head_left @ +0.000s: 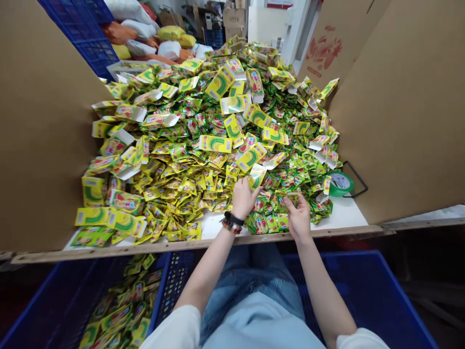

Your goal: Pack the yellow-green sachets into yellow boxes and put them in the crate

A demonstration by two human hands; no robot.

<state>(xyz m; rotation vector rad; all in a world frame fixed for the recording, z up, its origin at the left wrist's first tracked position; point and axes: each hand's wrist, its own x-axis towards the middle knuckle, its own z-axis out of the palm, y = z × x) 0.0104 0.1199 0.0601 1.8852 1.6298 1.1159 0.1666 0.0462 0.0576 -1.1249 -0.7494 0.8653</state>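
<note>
A big heap of small yellow and green packets [181, 169] covers the white tabletop [212, 224], with yellow printed boxes [215, 144] scattered over it, some with open white flaps. My left hand [244, 196], a dark band and beads on its wrist, is at the front middle of the heap, its fingers closed at the lower end of a yellow-green box [257, 175]. To its right, my right hand [298, 215] pinches a green packet [285, 198] between thumb and fingers.
Cardboard walls [399, 121] flank the heap. A green tape roll [340, 184] lies at the right beside a black wire frame [359, 182]. Below the wooden edge [109, 251] are blue crates [363, 291]; the left one holds filled boxes. Sacks [140, 29] are stacked behind.
</note>
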